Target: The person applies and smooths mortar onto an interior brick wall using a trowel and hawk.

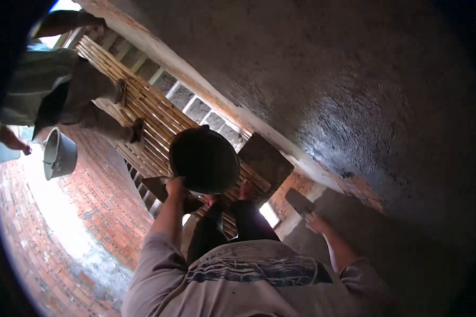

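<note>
My left hand grips the bucket, my right hand the trowel; likely plastering, next needing a steady scoop.

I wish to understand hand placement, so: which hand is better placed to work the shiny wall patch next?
Probably the right hand: it holds a flat-bladed tool and is nearer the shiny wall patch, while the left hand is at the dark bucket.
</note>
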A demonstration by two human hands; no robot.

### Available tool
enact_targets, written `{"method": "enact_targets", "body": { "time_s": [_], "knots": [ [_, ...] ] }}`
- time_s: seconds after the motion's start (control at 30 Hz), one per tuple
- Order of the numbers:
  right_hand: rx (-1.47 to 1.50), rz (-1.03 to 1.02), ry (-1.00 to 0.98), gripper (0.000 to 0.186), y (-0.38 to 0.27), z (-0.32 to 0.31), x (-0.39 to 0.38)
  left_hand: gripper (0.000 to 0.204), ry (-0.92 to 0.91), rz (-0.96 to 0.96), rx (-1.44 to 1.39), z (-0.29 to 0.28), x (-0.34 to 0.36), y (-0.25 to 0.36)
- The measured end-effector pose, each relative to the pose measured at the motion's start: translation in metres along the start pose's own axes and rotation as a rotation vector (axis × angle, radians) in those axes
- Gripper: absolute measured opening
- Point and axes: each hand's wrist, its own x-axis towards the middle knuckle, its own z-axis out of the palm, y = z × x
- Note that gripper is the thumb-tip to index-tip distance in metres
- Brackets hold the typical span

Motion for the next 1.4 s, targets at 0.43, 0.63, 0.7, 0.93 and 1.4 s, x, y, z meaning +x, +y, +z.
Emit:
{"method": "enact_targets", "body": {
  "time_s": [0.43, 0.63, 0.7, 0.93, 1.4],
  "knots": [
    [0.437, 0.217, 0.256, 0.035, -0.018, 0.03, 0.257, 0.014, 0.108, -0.237, -0.072, 0.103, 0.17, -0.057],
    [0.644, 0.345, 0.322, 0.032, 0.018, 0.115, 0.459, 0.011, -0.415, -0.212, -0.335, 0.161, 0.239, -0.093],
    [0.666, 0.336, 0.289, 0.031, 0.007, 0.133, 0.49, 0.012, -0.289, -0.21, -0.308, 0.109, 0.283, -0.142],
    [0.746, 0.325, 0.291, 0.031, 0.022, 0.168, 0.631, 0.034, -0.059, 0.459, 0.172, 0.141, 0.323, -0.189],
    [0.881, 0.185, 0.228, 0.035, 0.009, 0.167, 0.711, 0.037, 0.096, 0.025, 0.32, 0.187, 0.292, -0.142]
  ]
}}
